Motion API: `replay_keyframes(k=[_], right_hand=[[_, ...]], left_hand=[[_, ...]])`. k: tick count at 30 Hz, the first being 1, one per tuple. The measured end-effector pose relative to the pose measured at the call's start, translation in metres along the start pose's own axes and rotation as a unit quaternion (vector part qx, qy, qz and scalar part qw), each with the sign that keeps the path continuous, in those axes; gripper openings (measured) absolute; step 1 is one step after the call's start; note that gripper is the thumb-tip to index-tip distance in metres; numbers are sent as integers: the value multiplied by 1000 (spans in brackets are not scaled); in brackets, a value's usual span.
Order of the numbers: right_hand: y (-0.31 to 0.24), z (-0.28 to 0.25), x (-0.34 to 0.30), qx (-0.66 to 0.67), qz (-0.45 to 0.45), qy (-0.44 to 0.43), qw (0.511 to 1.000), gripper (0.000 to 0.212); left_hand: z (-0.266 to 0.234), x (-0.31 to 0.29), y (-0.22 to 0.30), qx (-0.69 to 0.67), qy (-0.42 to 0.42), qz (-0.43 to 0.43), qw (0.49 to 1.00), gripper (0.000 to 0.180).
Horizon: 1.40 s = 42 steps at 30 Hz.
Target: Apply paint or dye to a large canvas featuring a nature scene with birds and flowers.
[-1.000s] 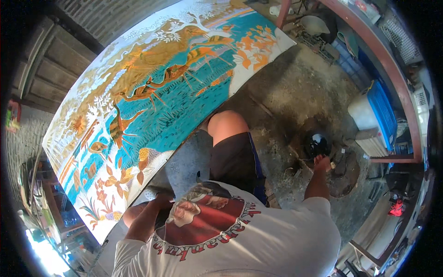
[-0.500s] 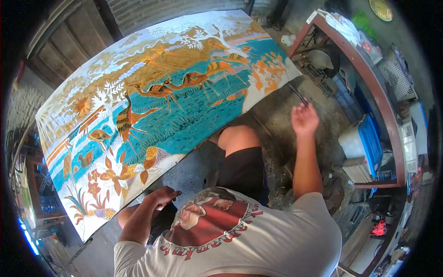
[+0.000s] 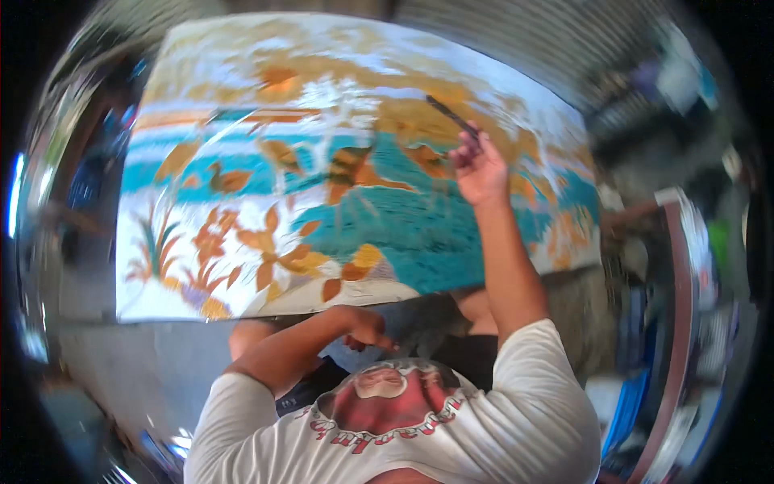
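A large painted canvas (image 3: 355, 242) lies before me, showing orange birds, teal water, and orange and white plants. My right hand (image 3: 484, 169) is raised over its right half, palm up, fingers closed round a slender dark stick (image 3: 451, 115). Blur hides whether this is a pen or a brush. The stick points up and left over the brown part of the picture, and I cannot tell if its tip touches. By my lap, close to the canvas's near edge, my left hand (image 3: 369, 331) hangs loosely with a finger stretched out and nothing visible in it.
At the right stands a reddish-brown shelf frame (image 3: 673, 323) with a blue-lidded box (image 3: 627, 415) beside it. Corrugated metal (image 3: 500, 40) runs behind the canvas. Grey floor (image 3: 137, 371) shows at the near left. The surroundings are blurred.
My view has swung left. My right hand has gone from beside the canvas's right edge to above the painting, still gripping the dark stick. The left hand stays by my lap.
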State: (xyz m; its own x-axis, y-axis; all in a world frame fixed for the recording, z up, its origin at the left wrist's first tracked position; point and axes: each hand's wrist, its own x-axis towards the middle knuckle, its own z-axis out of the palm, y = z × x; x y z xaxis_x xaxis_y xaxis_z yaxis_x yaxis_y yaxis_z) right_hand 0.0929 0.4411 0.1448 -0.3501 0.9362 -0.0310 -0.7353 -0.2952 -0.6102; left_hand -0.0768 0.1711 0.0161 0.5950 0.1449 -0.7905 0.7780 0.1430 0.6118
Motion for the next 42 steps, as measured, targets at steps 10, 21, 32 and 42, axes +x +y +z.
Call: replay_keyframes(k=[10,21,32,42], right_hand=[[197,66,154,-165,75,-19,983,27],[289,125,248,-288,37,-11,957,25],[290,135,252,-459,-66,44,885,30],[289,124,253,-466,-74,0,882,22]], left_hand=[[-6,-49,3,108,156,135,972,64],[-8,-69,11,112,212,98,966,52],[-5,-76,4,89,232,108,963,43],[-6,-73,3,94,226,103,964,47]])
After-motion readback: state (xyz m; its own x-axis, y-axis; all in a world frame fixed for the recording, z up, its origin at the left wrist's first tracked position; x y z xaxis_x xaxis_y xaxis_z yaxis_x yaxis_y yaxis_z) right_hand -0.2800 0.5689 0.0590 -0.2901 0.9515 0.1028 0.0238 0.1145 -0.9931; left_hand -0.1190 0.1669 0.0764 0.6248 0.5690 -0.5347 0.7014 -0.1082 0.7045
